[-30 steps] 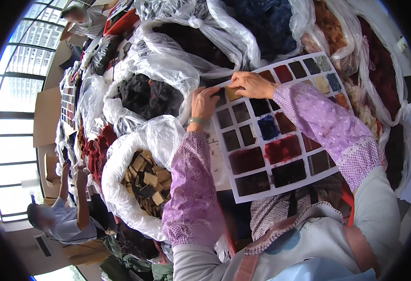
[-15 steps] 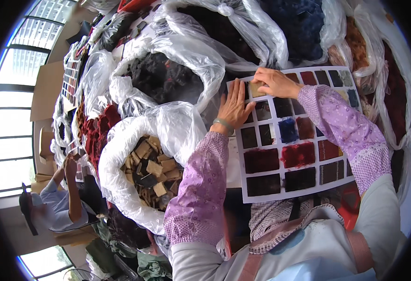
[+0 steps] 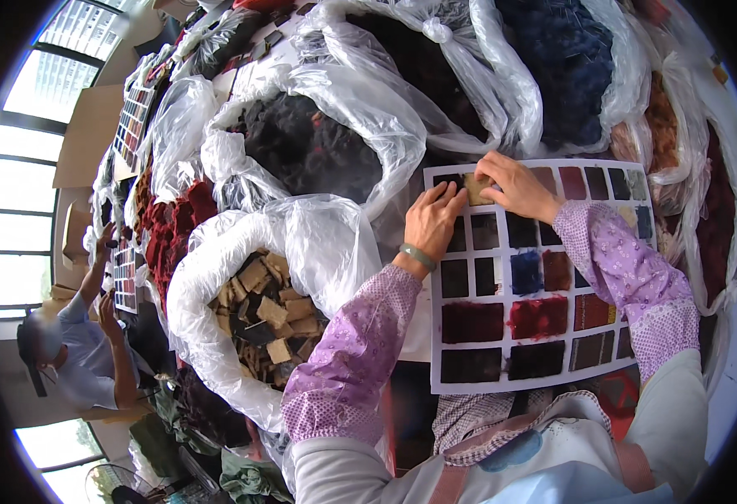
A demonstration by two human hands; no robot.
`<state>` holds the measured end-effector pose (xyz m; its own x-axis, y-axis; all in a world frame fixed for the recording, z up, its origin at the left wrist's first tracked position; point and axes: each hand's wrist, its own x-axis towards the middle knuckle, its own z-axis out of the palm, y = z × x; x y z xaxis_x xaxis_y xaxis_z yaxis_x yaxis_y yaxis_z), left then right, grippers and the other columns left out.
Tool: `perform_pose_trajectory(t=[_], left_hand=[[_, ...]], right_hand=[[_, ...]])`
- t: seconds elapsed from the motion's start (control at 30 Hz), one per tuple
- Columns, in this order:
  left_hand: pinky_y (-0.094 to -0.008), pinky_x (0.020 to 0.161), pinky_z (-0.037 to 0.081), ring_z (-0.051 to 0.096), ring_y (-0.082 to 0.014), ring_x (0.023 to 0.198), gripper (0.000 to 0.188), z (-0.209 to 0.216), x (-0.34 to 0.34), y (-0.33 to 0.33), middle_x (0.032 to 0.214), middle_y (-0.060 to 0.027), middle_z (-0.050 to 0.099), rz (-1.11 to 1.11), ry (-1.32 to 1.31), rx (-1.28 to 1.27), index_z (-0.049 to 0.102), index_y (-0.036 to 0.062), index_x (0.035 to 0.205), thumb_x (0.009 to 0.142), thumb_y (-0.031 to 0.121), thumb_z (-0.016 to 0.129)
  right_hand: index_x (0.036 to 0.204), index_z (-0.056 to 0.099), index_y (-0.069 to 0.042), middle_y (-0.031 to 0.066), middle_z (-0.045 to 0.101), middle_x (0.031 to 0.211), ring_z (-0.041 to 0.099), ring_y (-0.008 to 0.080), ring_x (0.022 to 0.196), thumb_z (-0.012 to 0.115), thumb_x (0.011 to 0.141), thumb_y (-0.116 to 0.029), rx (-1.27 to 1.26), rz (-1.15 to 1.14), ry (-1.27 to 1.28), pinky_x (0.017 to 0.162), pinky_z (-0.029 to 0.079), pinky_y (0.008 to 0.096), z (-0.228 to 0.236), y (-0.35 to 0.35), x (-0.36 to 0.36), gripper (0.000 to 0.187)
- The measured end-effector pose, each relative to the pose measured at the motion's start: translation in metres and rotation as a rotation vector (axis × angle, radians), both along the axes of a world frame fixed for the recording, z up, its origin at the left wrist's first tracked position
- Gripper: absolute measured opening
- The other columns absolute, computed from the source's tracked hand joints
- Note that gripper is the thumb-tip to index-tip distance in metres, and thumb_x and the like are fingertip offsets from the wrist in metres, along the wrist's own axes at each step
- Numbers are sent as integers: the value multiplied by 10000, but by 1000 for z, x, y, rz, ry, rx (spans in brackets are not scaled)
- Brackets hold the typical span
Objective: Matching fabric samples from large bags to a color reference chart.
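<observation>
A white sample board (image 3: 486, 386) with rows of dark, red, blue and tan swatches lies in front of me. My right hand (image 3: 515, 188) is at its upper left, thumb and fingers closed on a small tan swatch (image 3: 475, 190). Close by, my left hand (image 3: 432, 220) rests on the board's left edge, fingers slightly bent, tips at the tan swatch beside a black swatch (image 3: 449, 180). Its thumb is partly hidden. Below the hands are a blue swatch (image 3: 526, 273) and a fuzzy bright red one (image 3: 539, 317).
Left of the board stands a plastic-lined container (image 3: 190, 311) of tan and dark pieces. Beyond it are bags of dark grey fibre (image 3: 310, 147), blue fibre (image 3: 558, 67) and red fibre (image 3: 185, 227). Another person (image 3: 91, 361) works at far left near a second swatch board (image 3: 131, 126).
My left hand's fingers have bent and drawn to the tan swatch from lying flatter beside it. My right hand stays at that swatch. The whole view has shifted slightly. The other person's arms have moved.
</observation>
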<state>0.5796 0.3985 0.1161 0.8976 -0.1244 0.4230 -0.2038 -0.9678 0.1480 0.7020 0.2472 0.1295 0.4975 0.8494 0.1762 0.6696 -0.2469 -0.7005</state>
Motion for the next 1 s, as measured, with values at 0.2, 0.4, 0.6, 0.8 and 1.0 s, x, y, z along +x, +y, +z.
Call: perform_pose_trajectory(t=[0.2,0.4,0.6,0.8,1.0], left_hand=[[-349,619,491,611,-263,730,214,38,6,24,814,-85,640,67,490,-128,660,188,885,723,87,563],[-361,624,477,586,-250,737,210,78,19,158,788,-53,622,486,-100,54,640,145,869,717,89,507],[-344,760,401,491,-229,913,122,40,19,255,798,-20,605,712,65,518,618,130,779,759,122,497],[-351,822,350,476,-217,961,107,60,17,255,836,-27,609,600,-122,478,604,136,815,737,138,531],[-375,764,397,565,-239,842,208,91,8,246,776,-66,627,765,-166,183,574,117,854,681,206,645]], right_hand=[[749,535,-27,112,543,772,547,267,751,558,711,-99,-152,116,88,656,434,340,13,15,26,84],[1010,578,-113,111,554,976,540,290,903,604,716,-115,-98,-273,-275,790,434,367,-9,31,81,295],[1083,553,-162,127,510,1034,530,315,965,583,711,-80,-500,-138,-305,822,419,413,-23,66,71,382],[1143,496,-144,125,531,964,551,319,896,589,695,-73,-630,-135,-343,756,433,423,-15,48,82,464],[1103,530,-157,178,599,910,573,360,881,575,653,-142,-615,-168,-328,762,442,455,-19,51,85,453]])
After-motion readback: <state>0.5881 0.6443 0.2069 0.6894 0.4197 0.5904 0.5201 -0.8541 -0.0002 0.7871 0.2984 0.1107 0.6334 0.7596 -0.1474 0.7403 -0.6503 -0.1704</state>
